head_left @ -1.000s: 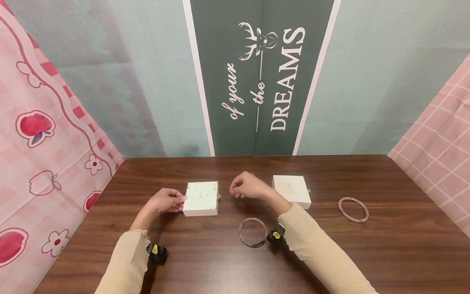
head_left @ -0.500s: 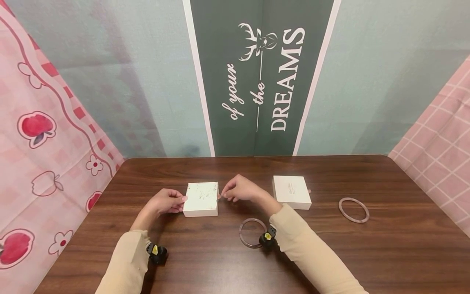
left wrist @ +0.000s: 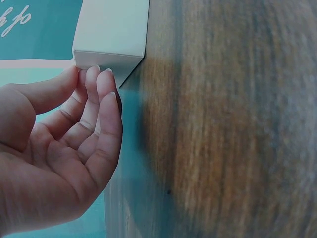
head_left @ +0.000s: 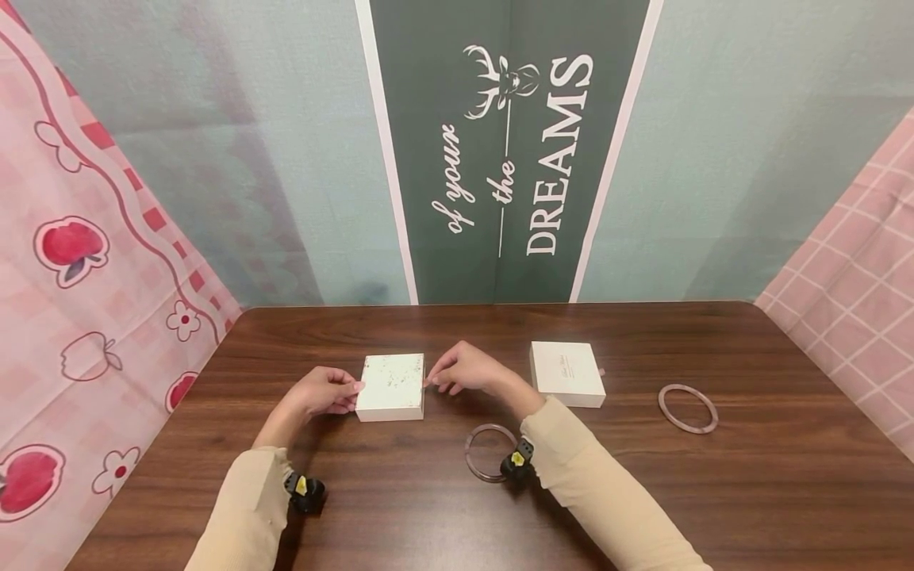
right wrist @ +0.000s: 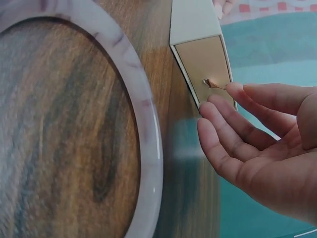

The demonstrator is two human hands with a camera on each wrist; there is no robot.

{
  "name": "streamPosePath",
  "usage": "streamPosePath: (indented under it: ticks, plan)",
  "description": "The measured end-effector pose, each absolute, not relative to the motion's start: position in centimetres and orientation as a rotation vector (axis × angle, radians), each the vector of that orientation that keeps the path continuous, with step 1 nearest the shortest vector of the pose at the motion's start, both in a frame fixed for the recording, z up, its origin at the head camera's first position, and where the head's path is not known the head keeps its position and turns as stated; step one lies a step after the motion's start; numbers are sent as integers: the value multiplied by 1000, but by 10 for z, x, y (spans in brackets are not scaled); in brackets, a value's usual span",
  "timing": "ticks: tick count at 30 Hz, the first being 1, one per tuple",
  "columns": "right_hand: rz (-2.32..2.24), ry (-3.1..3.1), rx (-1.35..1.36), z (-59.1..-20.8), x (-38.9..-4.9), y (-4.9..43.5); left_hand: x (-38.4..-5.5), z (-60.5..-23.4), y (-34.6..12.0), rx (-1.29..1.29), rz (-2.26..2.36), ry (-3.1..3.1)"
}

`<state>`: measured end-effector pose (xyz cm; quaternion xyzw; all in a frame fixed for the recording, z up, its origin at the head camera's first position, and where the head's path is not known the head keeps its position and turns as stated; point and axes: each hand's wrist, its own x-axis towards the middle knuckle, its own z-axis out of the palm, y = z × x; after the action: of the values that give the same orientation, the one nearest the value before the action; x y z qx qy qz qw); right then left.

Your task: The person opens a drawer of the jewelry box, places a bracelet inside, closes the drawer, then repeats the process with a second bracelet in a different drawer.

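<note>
A white, flat drawer box [head_left: 391, 386] with speckled markings lies on the table between my hands. At its left end, my left hand [head_left: 324, 390] holds it, thumb at the upper edge and curled fingers against the end face [left wrist: 106, 60]. Across from it, my right hand [head_left: 471, 371] pinches a small brown ribbon pull [right wrist: 214, 85] between thumb and index finger. That ribbon comes out of a hole in the tan drawer front [right wrist: 195, 57], which sits flush inside the sleeve. Below the right wrist lies a pale, purplish marbled bangle [right wrist: 148, 124], partly hidden by the wrist camera in the head view.
A second white box [head_left: 567, 369] with small printed lettering stands right of my right hand, its ribbon tab [head_left: 602, 371] pointing right. Farther right lies another bangle [head_left: 703, 429]. Behind the brown wooden table [head_left: 400, 515] hangs a green curtain [head_left: 321, 159].
My right hand has moved left to the box's right end and taken the ribbon pull between its fingertips. The left hand and the box have stayed in place.
</note>
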<state>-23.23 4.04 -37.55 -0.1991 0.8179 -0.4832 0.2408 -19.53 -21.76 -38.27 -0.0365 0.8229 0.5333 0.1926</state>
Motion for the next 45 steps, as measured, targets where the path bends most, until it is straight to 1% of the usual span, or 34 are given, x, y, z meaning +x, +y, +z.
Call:
streamPosePath:
  ticks: [45]
  plan:
    - [-1401, 2210, -419, -386, -229, 37, -195, -383, -218, -104, 1512, 2285]
